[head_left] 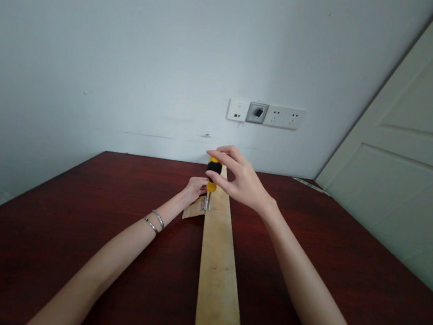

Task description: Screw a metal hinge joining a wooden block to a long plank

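Observation:
A long pale wooden board lies lengthwise in front of me, its near end toward me. At its left edge sits a small metal hinge, with one leaf on the board and the other on a short wooden piece. My right hand is closed around the yellow and black handle of a screwdriver, which stands upright with its shaft down at the hinge. Just left of the screwdriver, my left hand is closed beside the board, above the short piece; its fingertips are partly hidden.
The dark red tabletop runs back to a white wall. Wall sockets and a black plug are above the table's far edge. A pale door stands at the right, near a thin flat strip.

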{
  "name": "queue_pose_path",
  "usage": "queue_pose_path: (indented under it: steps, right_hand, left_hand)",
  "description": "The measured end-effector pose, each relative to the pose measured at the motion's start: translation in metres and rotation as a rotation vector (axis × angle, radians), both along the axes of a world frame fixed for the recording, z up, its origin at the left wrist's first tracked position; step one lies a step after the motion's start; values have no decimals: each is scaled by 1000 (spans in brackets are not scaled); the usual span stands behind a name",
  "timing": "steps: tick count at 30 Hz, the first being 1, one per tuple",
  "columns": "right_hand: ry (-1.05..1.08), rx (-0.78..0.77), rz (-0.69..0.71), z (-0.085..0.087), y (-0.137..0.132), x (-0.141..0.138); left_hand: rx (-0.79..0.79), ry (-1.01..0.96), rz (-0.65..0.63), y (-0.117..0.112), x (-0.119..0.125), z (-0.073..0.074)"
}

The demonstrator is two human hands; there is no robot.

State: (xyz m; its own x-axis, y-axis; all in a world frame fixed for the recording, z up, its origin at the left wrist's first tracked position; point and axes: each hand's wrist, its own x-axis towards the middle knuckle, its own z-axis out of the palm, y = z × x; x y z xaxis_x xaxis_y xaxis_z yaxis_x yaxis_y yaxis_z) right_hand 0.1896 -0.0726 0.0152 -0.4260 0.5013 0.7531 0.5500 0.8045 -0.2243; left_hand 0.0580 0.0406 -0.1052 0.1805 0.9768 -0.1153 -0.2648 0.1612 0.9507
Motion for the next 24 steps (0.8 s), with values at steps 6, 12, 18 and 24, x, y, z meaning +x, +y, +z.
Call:
queue_pose_path:
  steps: [6,12,18,24]
  right_hand:
    - [-22,-70,147,6,-6,2]
    - [23,-67,51,1,-2,3]
    - [79,-96,58,2,0,8]
    - [125,-174,194,9,-3,9]
  left_hand:
    - [45,6,3,-3,-1,-2]
    - [52,-30,-7,7,2,-9]
    - [8,-9,9,14,4,-14]
    - [-33,6,36,10,3,-10]
